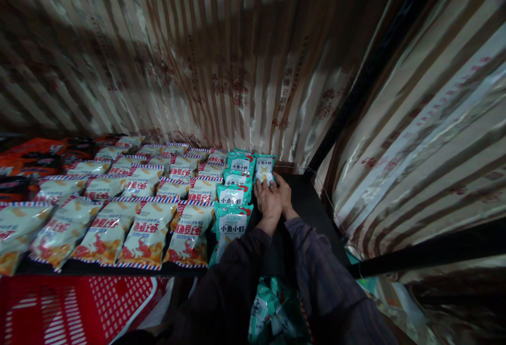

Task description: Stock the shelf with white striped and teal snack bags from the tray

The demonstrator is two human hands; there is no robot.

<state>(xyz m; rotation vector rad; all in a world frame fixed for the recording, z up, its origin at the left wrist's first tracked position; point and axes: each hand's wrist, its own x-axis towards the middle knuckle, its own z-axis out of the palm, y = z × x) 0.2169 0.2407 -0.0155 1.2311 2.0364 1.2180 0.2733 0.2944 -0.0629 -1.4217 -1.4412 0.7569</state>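
Observation:
A teal-and-white snack bag (264, 164) stands at the back of the black shelf (320, 218), at the right end of the goods. My left hand (268, 201) is closed on its lower front, fingers pressed against the packet. From the right side, my right hand (283, 192) grips the same bag, its fingers curled round the edge. The hands touch each other and cover the bag's lower part. Just left of them runs a column of matching teal snack bags (233, 226), one behind another.
Rows of cream bags with red print (138, 229) fill the shelf's middle; orange-and-black bags (35, 155) lie far left. A red basket (75, 308) sits below the front edge, and more teal bags (272, 313) lie below my arms. A dark post (336, 118) and striped curtain (221, 44) bound the shelf.

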